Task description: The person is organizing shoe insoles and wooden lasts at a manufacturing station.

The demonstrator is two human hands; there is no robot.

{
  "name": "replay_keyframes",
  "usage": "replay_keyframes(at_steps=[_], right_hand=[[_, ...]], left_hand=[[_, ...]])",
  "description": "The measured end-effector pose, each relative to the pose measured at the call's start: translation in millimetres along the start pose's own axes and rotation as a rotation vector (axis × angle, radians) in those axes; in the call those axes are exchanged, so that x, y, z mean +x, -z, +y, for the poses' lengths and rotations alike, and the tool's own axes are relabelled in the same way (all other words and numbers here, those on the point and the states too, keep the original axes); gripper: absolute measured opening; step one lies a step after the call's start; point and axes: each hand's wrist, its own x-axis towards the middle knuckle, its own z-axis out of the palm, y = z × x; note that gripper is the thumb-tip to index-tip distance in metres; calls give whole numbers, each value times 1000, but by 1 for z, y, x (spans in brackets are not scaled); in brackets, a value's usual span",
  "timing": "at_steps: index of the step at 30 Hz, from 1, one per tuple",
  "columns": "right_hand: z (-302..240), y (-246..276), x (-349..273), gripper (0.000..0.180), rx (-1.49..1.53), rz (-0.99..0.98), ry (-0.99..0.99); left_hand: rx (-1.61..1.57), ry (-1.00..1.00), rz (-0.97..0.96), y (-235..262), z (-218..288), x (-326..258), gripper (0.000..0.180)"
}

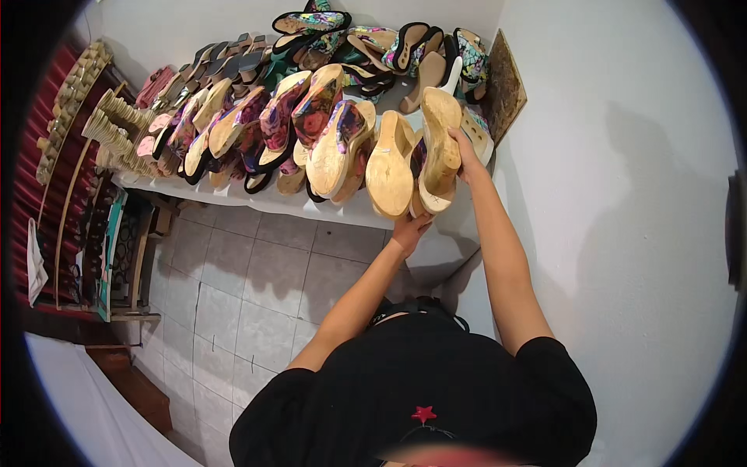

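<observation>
At the right end of the white-covered table, my right hand point(465, 154) is closed round the side of a bare wooden wedge sole point(440, 144), which stands tilted with its toe end toward me. Lower down, at the table's front edge, my left hand point(410, 232) grips from below at the toe ends, its fingertips partly hidden behind them. Directly left of the held sole is another wooden wedge sole point(390, 167), its flat underside facing me. Beside that leans a flowered wedge sandal point(337, 159) with a pale wooden bottom.
Rows of flowered wedge sandals point(272, 117) cover the table point(233, 201) leftward, with black-edged patterned ones point(311, 23) piled behind. A brown board point(507, 89) leans at the right wall. A rack of soles point(74, 101) stands far left, above tiled floor point(233, 307).
</observation>
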Motion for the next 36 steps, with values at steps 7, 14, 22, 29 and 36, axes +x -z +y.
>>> replay_keyframes(at_steps=[7,14,22,29,36], right_hand=[[0,-16,-7,48,33,24,-10],[-1,-21,-12,48,67,43,15],[12,-10,2,49,-49,48,141],[3,-1,-11,70,-153,-8,67],[-9,-13,-32,76,-212,31,-52]], left_hand=[[-150,-23,-23,5,-2,0,50],[-173,10,-26,3,-1,-3,49],[-205,-1,-53,-1,-4,-1,50],[-158,32,-32,-7,1,-1,49],[-191,30,-40,3,2,-1,41]])
